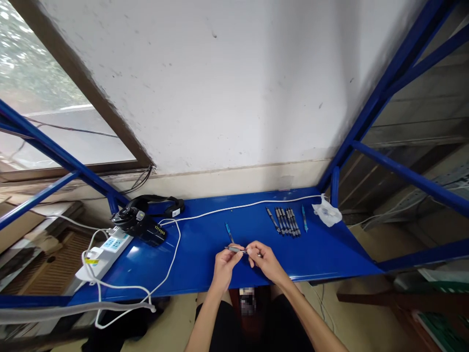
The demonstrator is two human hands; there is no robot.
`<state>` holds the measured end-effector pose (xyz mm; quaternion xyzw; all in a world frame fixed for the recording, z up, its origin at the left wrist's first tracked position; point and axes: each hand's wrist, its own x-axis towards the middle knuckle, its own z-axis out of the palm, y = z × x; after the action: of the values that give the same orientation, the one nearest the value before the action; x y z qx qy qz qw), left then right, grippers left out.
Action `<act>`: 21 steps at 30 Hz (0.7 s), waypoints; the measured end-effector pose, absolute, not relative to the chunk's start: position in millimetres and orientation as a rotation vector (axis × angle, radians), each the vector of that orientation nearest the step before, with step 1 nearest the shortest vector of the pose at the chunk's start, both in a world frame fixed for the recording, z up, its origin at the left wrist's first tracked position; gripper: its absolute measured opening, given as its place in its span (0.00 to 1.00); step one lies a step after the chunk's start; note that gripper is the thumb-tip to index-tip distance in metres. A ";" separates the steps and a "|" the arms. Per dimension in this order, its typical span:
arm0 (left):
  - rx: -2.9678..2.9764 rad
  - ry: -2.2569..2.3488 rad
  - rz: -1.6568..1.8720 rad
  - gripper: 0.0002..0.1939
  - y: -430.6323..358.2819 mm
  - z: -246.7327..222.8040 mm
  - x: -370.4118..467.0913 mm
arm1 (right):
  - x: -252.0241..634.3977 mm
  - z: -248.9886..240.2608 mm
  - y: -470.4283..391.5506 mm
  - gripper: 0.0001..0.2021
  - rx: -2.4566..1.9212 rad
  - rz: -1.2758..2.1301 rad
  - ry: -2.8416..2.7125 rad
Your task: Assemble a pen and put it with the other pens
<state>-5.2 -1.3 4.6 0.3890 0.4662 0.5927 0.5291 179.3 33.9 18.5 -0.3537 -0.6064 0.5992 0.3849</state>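
Observation:
Near the front edge of the blue table, my left hand pinches the grey-and-dark barrel of a pen. My right hand closes its fingers on the pen's other end, part of which the fingertips hide. Just beyond my left hand lies a blue pen, its near end close to my fingers. To the right, several dark pens lie side by side in a row. Another blue pen rests at the right of that row.
A crumpled white plastic bag sits at the table's right end. On the left are a black device, a black headband-like strap and a white power strip. A white cable runs across the table's back. Blue frame posts rise at both sides.

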 end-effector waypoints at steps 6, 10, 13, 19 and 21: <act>0.744 1.188 1.521 0.18 -0.8 -6.5 -6.3 | 183.1 9.5 28.7 0.21 -0.942 1.419 -1.431; 0.801 1.199 1.482 0.17 -2.0 -4.7 -5.7 | 199.6 5.3 27.2 0.17 -1.048 1.231 -1.594; 0.853 1.185 1.447 0.15 -1.7 -2.7 -5.3 | 208.5 4.2 28.5 0.17 -1.070 1.259 -1.565; 0.940 1.175 1.400 0.14 -0.7 -4.7 -7.4 | 211.4 10.8 31.0 0.20 -1.014 1.392 -1.514; 0.969 1.174 1.390 0.14 -0.9 -5.4 -8.1 | 211.9 13.2 31.3 0.20 -1.015 1.399 -1.537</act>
<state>-8.1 -0.9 -5.4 0.4033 0.4884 0.5784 0.5140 211.9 31.3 13.2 -0.4017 -0.6084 0.5538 0.4023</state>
